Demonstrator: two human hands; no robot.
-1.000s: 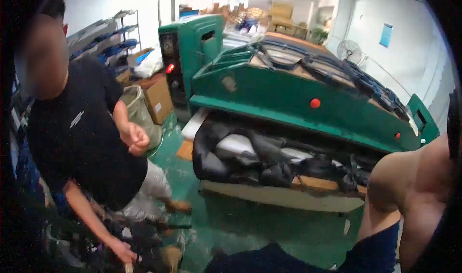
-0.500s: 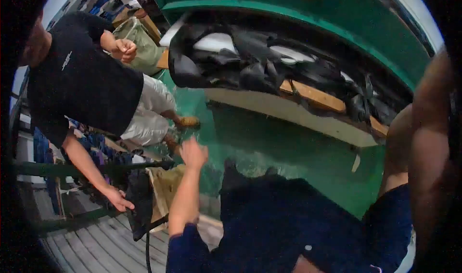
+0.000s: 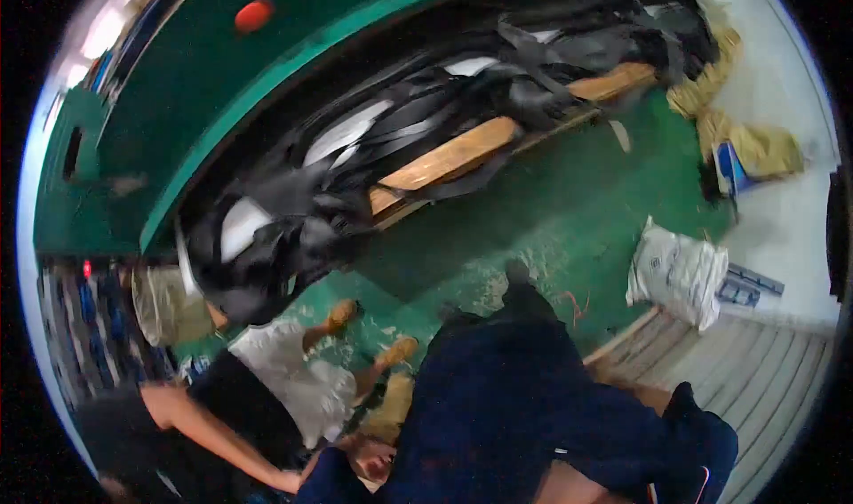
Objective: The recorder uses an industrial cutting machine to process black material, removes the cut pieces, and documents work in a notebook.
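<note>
My left hand (image 3: 370,460) is low in the view, close against my navy clothing, beside a co-worker's forearm (image 3: 222,437). It is blurred and partly hidden, so I cannot make out its fingers or anything in them. My right hand is out of view; only a navy sleeve (image 3: 697,446) shows at the lower right. In front of me stretches a long green machine trough (image 3: 267,108) heaped with black strips and sheets of material (image 3: 524,95). Wooden boards (image 3: 453,155) lie along its near side.
A co-worker in a black shirt and white shorts (image 3: 293,375) stands close at my left. A white sack (image 3: 677,275) rests near a slatted platform (image 3: 755,380) at right. Tan sacks (image 3: 769,151) lean by the white wall. A red button (image 3: 255,15) sits on the green machine.
My view has swung to the right, bringing the white sack and wall into sight. My left hand has drawn back from out in front toward my body. My raised right arm has left the view's edge.
</note>
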